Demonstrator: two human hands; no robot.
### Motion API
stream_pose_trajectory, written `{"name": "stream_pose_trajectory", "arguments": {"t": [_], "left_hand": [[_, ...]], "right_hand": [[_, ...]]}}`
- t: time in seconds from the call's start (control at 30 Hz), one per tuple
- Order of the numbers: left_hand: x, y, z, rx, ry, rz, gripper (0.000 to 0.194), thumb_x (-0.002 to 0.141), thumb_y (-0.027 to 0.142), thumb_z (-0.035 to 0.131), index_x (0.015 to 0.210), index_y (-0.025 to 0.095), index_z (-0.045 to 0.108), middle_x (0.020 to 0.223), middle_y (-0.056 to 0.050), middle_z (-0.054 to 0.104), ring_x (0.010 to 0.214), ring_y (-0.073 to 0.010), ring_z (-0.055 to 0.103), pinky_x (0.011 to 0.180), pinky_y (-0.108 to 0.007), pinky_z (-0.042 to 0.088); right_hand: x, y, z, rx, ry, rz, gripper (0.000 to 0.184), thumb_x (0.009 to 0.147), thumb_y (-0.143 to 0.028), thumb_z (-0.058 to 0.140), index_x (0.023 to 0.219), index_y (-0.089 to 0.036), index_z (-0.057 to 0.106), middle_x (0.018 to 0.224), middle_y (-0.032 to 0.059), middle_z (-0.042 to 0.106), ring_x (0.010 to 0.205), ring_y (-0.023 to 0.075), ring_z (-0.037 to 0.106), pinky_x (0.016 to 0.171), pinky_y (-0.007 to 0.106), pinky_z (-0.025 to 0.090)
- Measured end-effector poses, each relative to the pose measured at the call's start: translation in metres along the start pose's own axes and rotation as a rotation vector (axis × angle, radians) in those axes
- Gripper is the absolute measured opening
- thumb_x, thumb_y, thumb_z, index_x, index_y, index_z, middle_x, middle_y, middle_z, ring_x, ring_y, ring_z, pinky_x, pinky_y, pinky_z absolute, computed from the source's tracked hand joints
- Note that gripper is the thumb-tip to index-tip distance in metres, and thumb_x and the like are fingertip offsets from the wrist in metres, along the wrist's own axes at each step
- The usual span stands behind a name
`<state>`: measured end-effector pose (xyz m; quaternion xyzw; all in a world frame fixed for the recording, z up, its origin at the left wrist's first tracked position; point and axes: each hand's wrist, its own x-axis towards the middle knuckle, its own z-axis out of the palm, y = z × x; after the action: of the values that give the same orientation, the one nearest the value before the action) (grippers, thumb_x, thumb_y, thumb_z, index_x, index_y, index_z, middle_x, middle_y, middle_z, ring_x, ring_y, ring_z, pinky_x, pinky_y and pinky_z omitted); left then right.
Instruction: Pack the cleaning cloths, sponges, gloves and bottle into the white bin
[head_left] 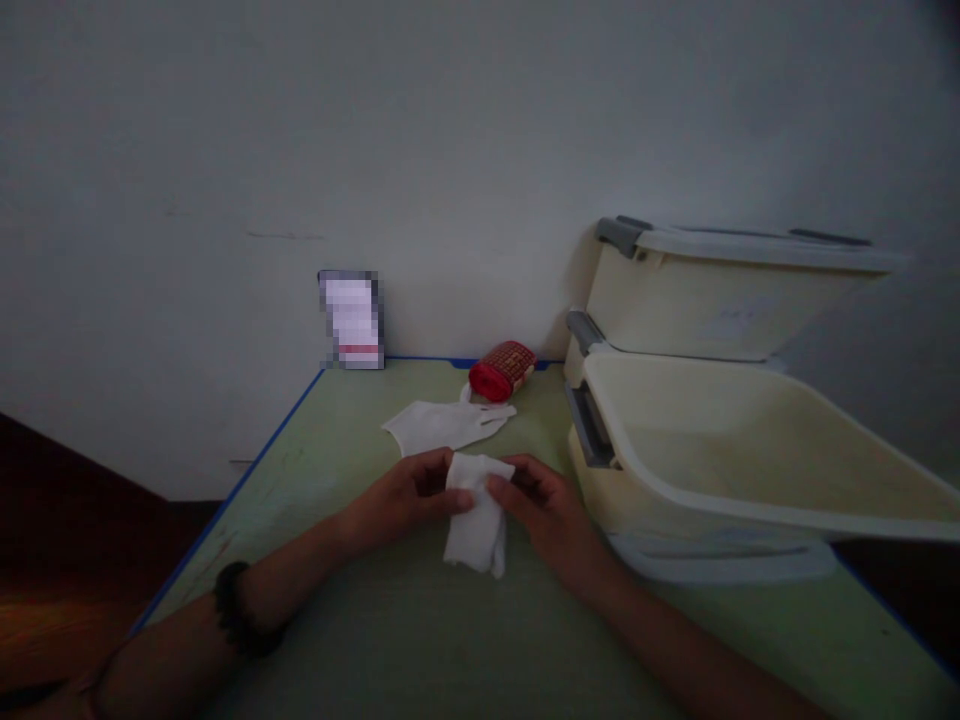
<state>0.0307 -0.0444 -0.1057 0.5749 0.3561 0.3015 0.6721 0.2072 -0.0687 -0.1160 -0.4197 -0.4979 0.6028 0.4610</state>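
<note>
Both hands meet over the middle of a green table [360, 640]. My left hand [409, 495] and my right hand [544, 500] each pinch the top of a folded white glove [476, 520], which hangs down between them. A second white glove [446, 425] lies flat on the table just behind the hands. A dark bead bracelet sits on my left wrist.
A red cylindrical container [502, 370] lies on its side by the wall. An open cream plastic bin [750, 450] stands at the right, with a lidded bin [720, 290] behind it. A small card [352, 320] leans against the wall. The table's blue edge runs along the left.
</note>
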Motion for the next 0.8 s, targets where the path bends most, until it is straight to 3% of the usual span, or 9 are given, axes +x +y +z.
{"name": "stream_pose_trajectory", "arguments": {"t": [0.1,0.2,0.27,0.43,0.53,0.6,0.67,0.73,0.8], "left_hand": [[0.0012,0.0007,0.0019,-0.044,0.103,0.036,0.028,0.069,0.028,0.067,0.083,0.017,0.045,0.072,0.002,0.061,0.066,-0.0112,0.059,0.058,-0.021,0.045],[0.0019,0.0003,0.0022,-0.048,0.291,0.072,0.036,0.072,0.032,0.064,0.091,0.023,0.034,0.060,0.008,0.057,0.047,-0.0075,0.052,0.043,-0.016,0.039],[0.0017,-0.0003,0.0016,0.008,0.348,0.112,0.034,0.074,0.033,0.061,0.094,0.024,0.035,0.056,0.010,0.053,0.041,-0.0059,0.047,0.040,-0.015,0.035],[0.0001,0.0013,0.0018,0.256,0.395,0.199,0.017,0.077,0.034,0.056,0.084,0.018,0.055,0.072,0.002,0.059,0.061,-0.0097,0.054,0.053,-0.019,0.041],[-0.0006,0.0047,0.0027,0.311,0.442,0.209,0.016,0.077,0.032,0.056,0.080,0.016,0.059,0.077,0.000,0.061,0.069,-0.0121,0.055,0.060,-0.021,0.043],[-0.0010,0.0054,0.0029,0.275,0.419,0.179,0.018,0.077,0.032,0.055,0.085,0.017,0.059,0.071,0.001,0.059,0.063,-0.0108,0.054,0.056,-0.020,0.043],[-0.0014,0.0036,0.0024,0.187,0.300,0.174,0.023,0.075,0.030,0.059,0.094,0.018,0.055,0.074,0.001,0.059,0.063,-0.0104,0.055,0.055,-0.020,0.043],[-0.0015,0.0000,0.0018,0.089,0.142,0.190,0.038,0.070,0.023,0.066,0.104,0.019,0.049,0.086,-0.001,0.060,0.073,-0.0125,0.058,0.062,-0.023,0.047],[-0.0012,-0.0034,0.0011,0.042,0.057,0.191,0.048,0.067,0.017,0.068,0.109,0.020,0.046,0.097,-0.003,0.059,0.084,-0.0151,0.058,0.073,-0.028,0.049]], "right_hand": [[0.0009,0.0022,0.0002,0.045,-0.021,-0.011,0.023,0.071,-0.031,0.063,0.089,-0.019,0.054,0.081,0.0011,0.061,0.076,0.0134,0.057,0.068,0.026,0.045],[0.0003,0.0049,0.0010,0.081,-0.002,-0.067,0.049,0.071,-0.028,0.064,0.113,-0.025,0.039,0.081,-0.0006,0.061,0.076,0.0135,0.059,0.070,0.028,0.046],[-0.0007,0.0055,0.0010,0.058,0.031,-0.127,0.056,0.074,-0.027,0.062,0.119,-0.027,0.029,0.077,-0.0023,0.061,0.070,0.0127,0.059,0.068,0.029,0.046],[-0.0032,0.0017,-0.0005,-0.100,0.070,-0.244,0.018,0.083,-0.033,0.050,0.098,-0.025,0.047,0.075,-0.0012,0.058,0.068,0.0119,0.056,0.066,0.027,0.045],[-0.0045,0.0001,0.0000,-0.169,-0.004,-0.252,0.017,0.084,-0.034,0.047,0.097,-0.024,0.054,0.084,0.0012,0.057,0.075,0.0124,0.055,0.068,0.027,0.044],[-0.0048,0.0005,0.0008,-0.197,-0.061,-0.239,0.019,0.083,-0.033,0.049,0.098,-0.023,0.055,0.087,0.0019,0.056,0.078,0.0129,0.054,0.069,0.026,0.043],[-0.0039,0.0017,0.0011,-0.187,-0.060,-0.210,0.019,0.081,-0.033,0.053,0.096,-0.022,0.055,0.081,0.0008,0.055,0.075,0.0126,0.053,0.066,0.025,0.042],[-0.0020,0.0032,0.0005,-0.123,-0.008,-0.162,0.022,0.078,-0.033,0.057,0.096,-0.021,0.053,0.077,-0.0002,0.054,0.073,0.0122,0.054,0.063,0.025,0.043],[0.0003,0.0048,-0.0011,-0.046,0.038,-0.116,0.029,0.073,-0.032,0.061,0.097,-0.021,0.050,0.081,0.0008,0.057,0.076,0.0130,0.056,0.065,0.025,0.044]]}}
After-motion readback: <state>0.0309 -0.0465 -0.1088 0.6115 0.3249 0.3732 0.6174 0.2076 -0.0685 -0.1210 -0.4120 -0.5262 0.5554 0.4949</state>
